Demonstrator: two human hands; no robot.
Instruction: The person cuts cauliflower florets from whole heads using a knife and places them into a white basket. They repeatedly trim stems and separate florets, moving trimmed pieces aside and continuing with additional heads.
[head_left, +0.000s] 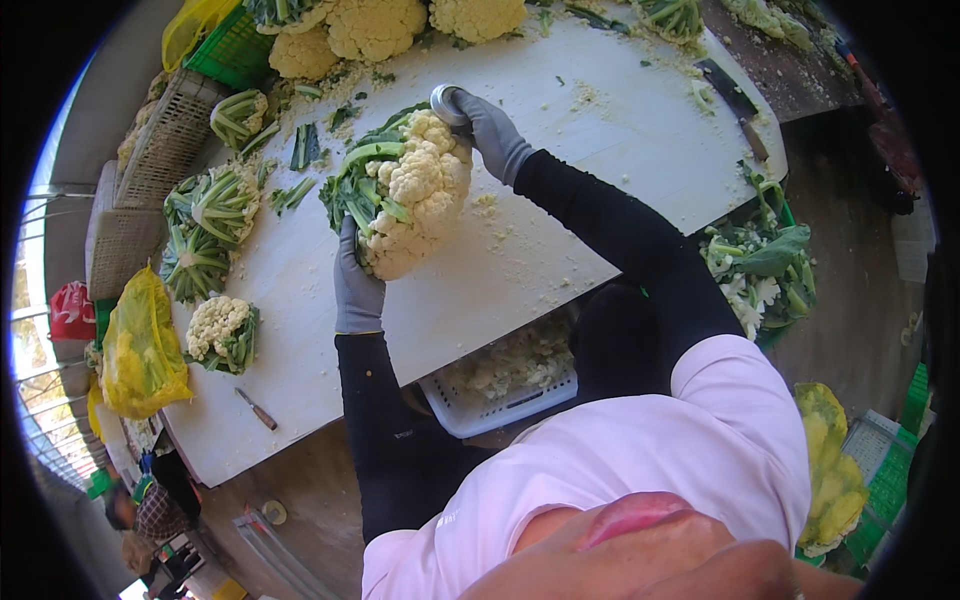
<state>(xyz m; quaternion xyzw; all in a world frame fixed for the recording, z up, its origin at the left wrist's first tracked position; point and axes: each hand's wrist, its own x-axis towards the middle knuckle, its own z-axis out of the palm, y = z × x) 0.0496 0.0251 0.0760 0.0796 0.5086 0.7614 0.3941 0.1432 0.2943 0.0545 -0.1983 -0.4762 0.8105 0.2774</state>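
A large cauliflower head (424, 195) with green leaves is held up over the white tabletop (540, 217). My left hand (358, 285), in a grey glove, grips its leafy lower left side; the fingers are partly hidden by the leaves. My right hand (491, 135), gloved too, is closed around a round metal object (448, 105), perhaps a ring or lid, at the cauliflower's upper edge. Cut leaf pieces (305, 147) and pale crumbs lie around. A small knife (256, 409) rests near the table's lower left edge, and a wide-bladed knife (731, 101) at the upper right.
Several cauliflowers (217, 202) line the table's left side, beside a yellow net bag (144, 345). More heads (375, 26) stand at the far edge. Below the near edge is a white crate (499, 416) of florets. Leaf trimmings (776, 262) fill a container at right. Another person (161, 510) is at lower left.
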